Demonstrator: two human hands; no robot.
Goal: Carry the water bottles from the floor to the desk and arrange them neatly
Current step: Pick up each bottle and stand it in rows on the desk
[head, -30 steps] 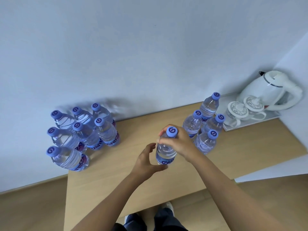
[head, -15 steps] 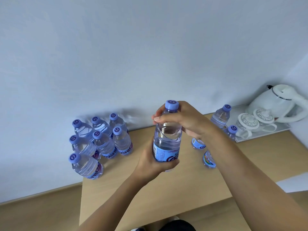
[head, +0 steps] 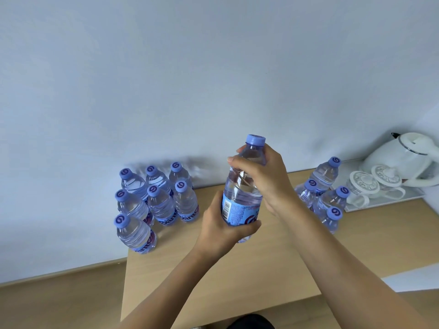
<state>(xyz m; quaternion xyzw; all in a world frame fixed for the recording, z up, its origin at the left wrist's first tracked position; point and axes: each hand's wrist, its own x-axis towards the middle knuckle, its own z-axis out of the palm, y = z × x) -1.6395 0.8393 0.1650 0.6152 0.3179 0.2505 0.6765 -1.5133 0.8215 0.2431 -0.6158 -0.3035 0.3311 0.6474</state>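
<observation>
A bottle [head: 243, 186] is held upright in the air above the middle of the surface [head: 237, 276], clear of it, with its cap at the top. The left hand [head: 221, 224] is wrapped round the labelled lower part from below and the left, thumb across the front of the label, fingers curled behind. The right hand [head: 263, 179] is closed round the shoulder and neck just under the cap, fingers curled over the front, wrist bent down. Both forearms are raised from the bottom edge and converge on the bottle.

Seven bottles [head: 156, 200] are stood close together at the left rear corner of the surface, near the wall. Four more [head: 325, 193] are grouped at the right, partly hidden behind the right forearm. Just beyond them a tray [head: 413, 197] is seen, carrying two cups [head: 370, 184] and a white kettle [head: 403, 155].
</observation>
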